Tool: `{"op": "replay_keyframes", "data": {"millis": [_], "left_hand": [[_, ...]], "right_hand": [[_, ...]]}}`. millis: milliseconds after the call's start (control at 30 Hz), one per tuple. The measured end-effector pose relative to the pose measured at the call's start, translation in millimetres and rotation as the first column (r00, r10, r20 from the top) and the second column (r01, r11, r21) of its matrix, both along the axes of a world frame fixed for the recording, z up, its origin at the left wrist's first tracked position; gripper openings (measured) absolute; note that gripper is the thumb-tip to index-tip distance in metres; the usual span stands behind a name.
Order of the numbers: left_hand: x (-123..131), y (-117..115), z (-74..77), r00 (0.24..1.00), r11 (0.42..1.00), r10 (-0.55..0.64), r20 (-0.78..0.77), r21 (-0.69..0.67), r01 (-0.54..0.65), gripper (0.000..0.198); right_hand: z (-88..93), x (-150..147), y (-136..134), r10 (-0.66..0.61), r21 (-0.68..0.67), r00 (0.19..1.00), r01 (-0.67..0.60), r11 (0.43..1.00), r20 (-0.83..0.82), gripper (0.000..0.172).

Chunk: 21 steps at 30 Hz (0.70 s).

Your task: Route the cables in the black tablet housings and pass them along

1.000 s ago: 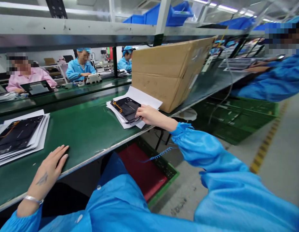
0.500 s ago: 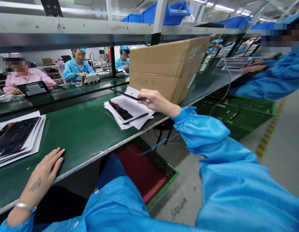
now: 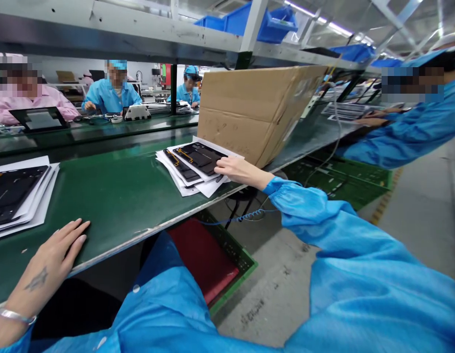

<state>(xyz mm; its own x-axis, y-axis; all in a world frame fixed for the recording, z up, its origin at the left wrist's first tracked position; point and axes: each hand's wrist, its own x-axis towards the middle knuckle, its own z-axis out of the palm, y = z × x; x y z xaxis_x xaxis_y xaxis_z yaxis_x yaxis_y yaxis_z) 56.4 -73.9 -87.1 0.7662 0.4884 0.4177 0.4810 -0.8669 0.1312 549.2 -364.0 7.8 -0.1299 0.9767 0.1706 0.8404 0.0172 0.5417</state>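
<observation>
Across the head view runs a green bench (image 3: 113,196) under a metal shelf (image 3: 139,34), with a co-worker in pink (image 3: 36,100) and another in blue (image 3: 113,93) seated beyond it. An upper black panel (image 3: 200,158) lies flat on a stack of white sheets (image 3: 214,187) on the bench, and it partly hides a lower black panel (image 3: 183,169). The right hand (image 3: 236,171) covers the upper panel's right edge, fingers drawn together there; whether they pinch it I cannot tell. The left hand (image 3: 56,252) rests palm down on the bench, thumb apart from the fingers. Near it, another paper stack (image 3: 47,196) bearing a black panel is cut off by the left edge of the view. Just behind the middle stack stands a cardboard box (image 3: 242,108), its inside out of sight. Below the bench, a green crate (image 3: 245,269) holds something flat and red (image 3: 203,260), partly covered by the wearer's clothing. What the blue bin (image 3: 280,29) on the shelf holds is too small to make out
</observation>
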Motion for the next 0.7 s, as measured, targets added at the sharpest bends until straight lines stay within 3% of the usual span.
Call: {"op": "replay_keyframes", "data": {"millis": [200, 433, 567, 700], "left_hand": [[3, -4, 5.5, 1.000, 1.000, -0.006, 0.026, 0.001, 0.005, 0.045], [3, -3, 2.5, 1.000, 1.000, -0.001, 0.030, 0.003, 0.001, 0.042], [1, -4, 6.0, 0.999, 0.999, -0.027, 0.037, -0.046, 0.028, 0.040], [13, -15, 27.2, 0.978, 0.991, -0.038, 0.204, -0.120, 0.064, 0.040]], "right_hand": [[-2.2, -2, -1, -0.021, -0.028, 1.000, 0.020, 0.999, -0.022, 0.007], [-5.7, -11, 5, 0.008, -0.004, 0.997, -0.008, 1.000, -0.081, 0.016], [-2.6, -18, 9, 0.057, 0.100, 0.984, -0.040, 0.994, -0.171, 0.019], [16.9, -27, 22, 0.094, 0.330, 0.954, 0.006, 0.944, -0.285, 0.016]]}}
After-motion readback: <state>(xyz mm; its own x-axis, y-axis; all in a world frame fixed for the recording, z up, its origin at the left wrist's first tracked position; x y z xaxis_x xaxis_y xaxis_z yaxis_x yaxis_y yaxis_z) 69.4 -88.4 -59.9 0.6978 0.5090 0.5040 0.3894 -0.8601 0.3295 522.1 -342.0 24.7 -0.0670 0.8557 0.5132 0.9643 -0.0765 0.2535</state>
